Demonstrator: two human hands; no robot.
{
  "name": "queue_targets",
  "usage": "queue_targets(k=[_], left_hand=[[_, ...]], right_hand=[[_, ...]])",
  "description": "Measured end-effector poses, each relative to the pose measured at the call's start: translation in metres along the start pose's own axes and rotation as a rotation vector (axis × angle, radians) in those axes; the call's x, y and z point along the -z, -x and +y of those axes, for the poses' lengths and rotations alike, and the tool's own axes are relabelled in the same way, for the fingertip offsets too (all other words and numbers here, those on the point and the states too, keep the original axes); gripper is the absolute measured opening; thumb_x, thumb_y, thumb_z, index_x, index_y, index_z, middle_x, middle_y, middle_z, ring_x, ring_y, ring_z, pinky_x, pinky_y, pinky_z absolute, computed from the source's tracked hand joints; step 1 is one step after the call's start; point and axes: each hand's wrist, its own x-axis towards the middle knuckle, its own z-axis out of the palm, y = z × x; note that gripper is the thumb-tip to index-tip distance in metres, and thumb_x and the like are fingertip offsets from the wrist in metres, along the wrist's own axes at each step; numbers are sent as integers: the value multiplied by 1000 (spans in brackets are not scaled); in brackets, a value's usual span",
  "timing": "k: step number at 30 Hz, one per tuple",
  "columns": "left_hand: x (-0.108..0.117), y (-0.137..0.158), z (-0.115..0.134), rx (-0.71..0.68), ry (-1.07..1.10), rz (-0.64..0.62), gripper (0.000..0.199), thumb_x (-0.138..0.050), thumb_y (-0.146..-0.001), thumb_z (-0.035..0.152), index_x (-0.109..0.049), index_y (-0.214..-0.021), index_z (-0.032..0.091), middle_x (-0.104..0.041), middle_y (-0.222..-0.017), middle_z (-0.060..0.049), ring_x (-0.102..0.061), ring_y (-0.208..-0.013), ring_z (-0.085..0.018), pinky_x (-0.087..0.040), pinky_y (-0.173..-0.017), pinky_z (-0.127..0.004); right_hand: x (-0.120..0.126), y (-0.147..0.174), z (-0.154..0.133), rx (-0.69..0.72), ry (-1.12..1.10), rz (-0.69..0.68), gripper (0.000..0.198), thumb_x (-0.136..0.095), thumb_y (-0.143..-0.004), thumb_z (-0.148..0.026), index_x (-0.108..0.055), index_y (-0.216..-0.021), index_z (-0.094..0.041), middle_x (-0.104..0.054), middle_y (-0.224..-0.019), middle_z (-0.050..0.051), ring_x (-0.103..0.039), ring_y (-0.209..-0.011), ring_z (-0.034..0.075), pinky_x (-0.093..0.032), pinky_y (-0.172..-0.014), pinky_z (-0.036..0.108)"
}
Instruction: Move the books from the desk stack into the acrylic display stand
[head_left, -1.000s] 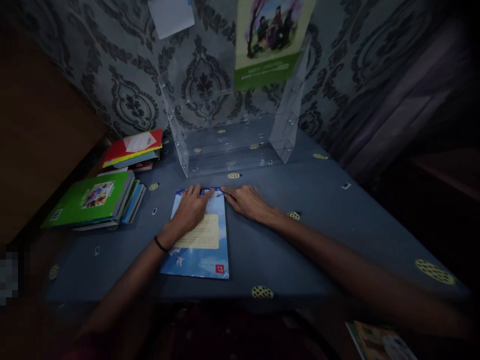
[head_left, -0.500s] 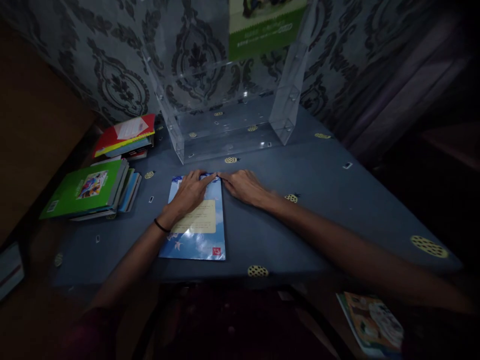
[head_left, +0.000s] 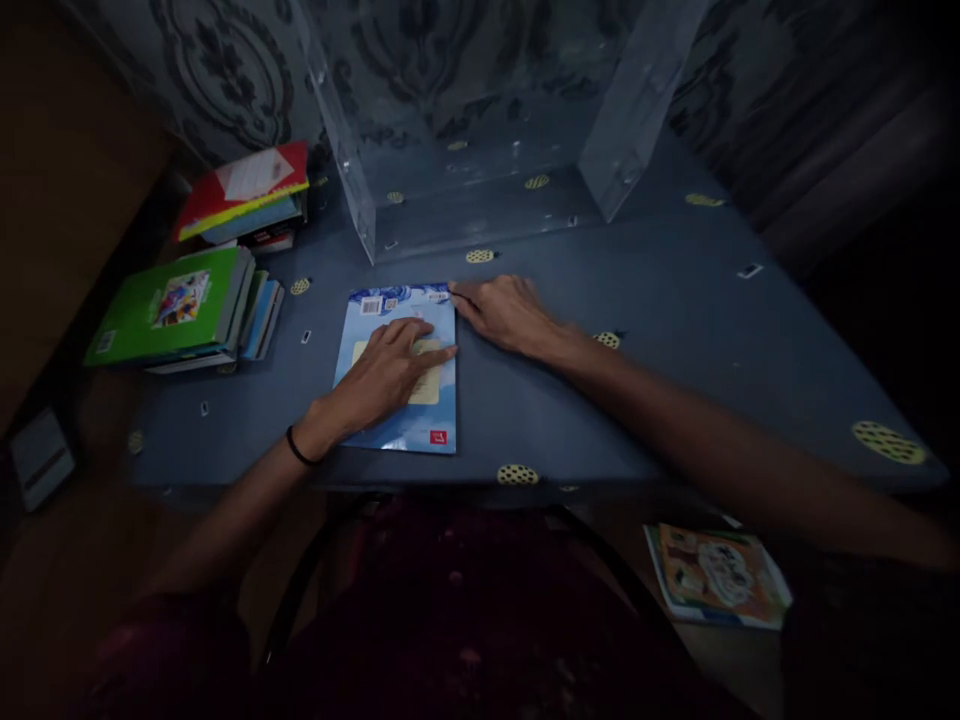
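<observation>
Item: one blue book (head_left: 429, 418), lying flat on the patterned worktop (head_left: 667, 290), with a barcode and a cream text panel on the upward cover. Long axis: 12 to 6 o'clock.

Left hand (head_left: 384, 370): palm down across the book's middle, fingers loosely spread and gripping nothing; thumb reaching the 3 o'clock edge. The nearer of the two hands, being directly over the cover.

Right hand (head_left: 508, 314): fingers part-curled, fingertips at the book's 1 o'clock corner — pinch or mere touch, cannot tell. From this hand, the book's centre lies at 8 o'clock.

Surroundings, from the book: green-topped book stack (head_left: 146, 308), 9 to 10 o'clock; red-topped stack (head_left: 191, 205), 10 to 11; clear stand (head_left: 628, 135), around 1; orange-covered book (head_left: 724, 575), 4, below worktop level.
</observation>
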Motion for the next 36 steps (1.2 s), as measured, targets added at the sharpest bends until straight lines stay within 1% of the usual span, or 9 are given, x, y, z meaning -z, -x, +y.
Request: queue_targets(k=[8,12,20,25,28,30,33,34,36], left_hand=[[16,49,49,-92,62,-84,60,-42,-93,-2,-49,-145,29,-49,-143,-13,-42,-138,-30,-43,-109,-54],[19,69,65,-83,61,-122,65,-45,-90,-4,-47,-146,29,-48,-145,-12,-41,-138,-30,-41,-110,-54],[-3,81,76,-38,-30,-4,64,-46,-90,-2,-48,-147,28,-50,-145,-13,-41,-138,-31,-37,-113,-55],[-10,103,69,52,-3,129,57,-44,-94,2,-49,-145,26,-56,-138,-12,-49,-129,-28,-41,-110,-52],[-9,126,54,309,33,303,44,-44,-100,9,-53,-140,23,-61,-129,-12,-57,-116,-25,-49,-99,-45],[-8,139,43,448,65,376,37,-44,-102,13,-58,-134,21,-63,-124,-11,-59,-110,-24,-52,-95,-42],[-8,151,34,479,99,392,33,-45,-101,14,-64,-127,21,-66,-117,-9,-60,-108,-23,-52,-95,-40],[-9,152,33,469,100,387,33,-46,-101,14,-65,-127,21,-66,-117,-9,-59,-108,-23,-52,-95,-40],[-10,153,32,456,88,381,35,-47,-100,12,-65,-128,21,-66,-117,-9,-59,-109,-23,-52,-96,-41]], right_hand=[[0,3,-3,-8,-15,-9,61,-41,-103,-57,-56,-146,-16,-73,-113,18,-65,-105,38,-45,-89,48],[1,4,-4,-12,0,-29,65,-43,-103,-60,-53,-149,-15,-73,-113,20,-65,-105,37,-45,-89,48],[-1,7,-12,-46,54,11,60,-43,-102,-56,-56,-146,-17,-73,-114,21,-67,-102,41,-47,-85,49],[-5,17,-17,-50,65,98,48,-44,-101,-45,-65,-134,-16,-72,-114,18,-66,-96,37,-45,-76,42],[-8,33,-36,91,55,178,37,-45,-101,-32,-71,-120,-13,-70,-111,17,-64,-98,33,-45,-71,38],[-11,48,-62,301,23,192,33,-44,-102,-27,-72,-113,-13,-69,-103,16,-62,-98,31,-46,-70,36],[-19,72,-111,690,-40,114,31,-46,-106,-28,-66,-123,-13,-67,-105,13,-58,-99,27,-49,-83,39],[-21,78,-125,756,-48,105,31,-48,-106,-31,-65,-124,-13,-66,-105,13,-57,-100,27,-49,-85,40],[-24,86,-145,775,-53,85,31,-50,-106,-32,-63,-123,-10,-65,-107,15,-55,-104,29,-49,-87,42]])
